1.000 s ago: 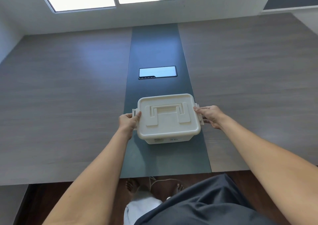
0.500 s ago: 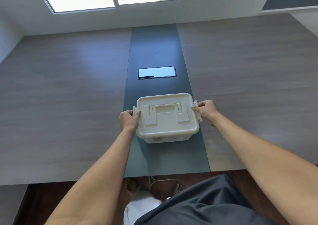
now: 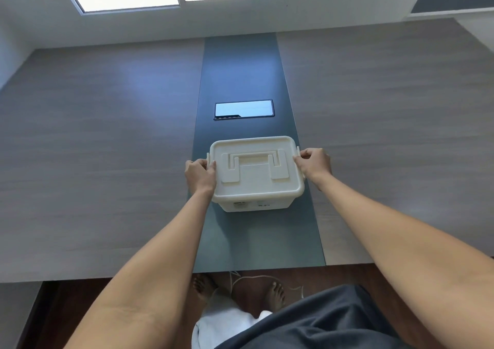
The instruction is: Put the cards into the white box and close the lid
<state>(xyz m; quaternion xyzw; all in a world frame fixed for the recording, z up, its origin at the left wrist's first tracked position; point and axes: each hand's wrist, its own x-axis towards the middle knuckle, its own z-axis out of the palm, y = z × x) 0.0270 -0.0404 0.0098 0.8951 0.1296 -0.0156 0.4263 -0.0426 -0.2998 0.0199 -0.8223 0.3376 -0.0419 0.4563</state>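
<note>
Two hands are working the white box (image 3: 255, 172) at once, one at each short end. I am watching it sitting on the dark centre strip (image 3: 242, 65) of the table (image 3: 93, 135), near my edge of it, with its lid (image 3: 254, 180) lying flat on top and the carry handle (image 3: 255, 161) folded down into its recess. My left hand (image 3: 200, 175) is curling around the left side latch, thumb resting on the lid's rim and fingers (image 3: 193, 163) wrapping over the clip, pinched closed on it. My right hand (image 3: 314, 161) is doing the same on the right latch, fingertips (image 3: 298, 159) pressing together on the clip at the lid's edge. I cannot tell whether either clip is fully snapped home. No cards are showing anywhere on the table; I cannot see inside the box. Beyond the box, well apart from it on the same strip, a dark rectangular panel (image 3: 243, 109) is reflecting the window light.
</note>
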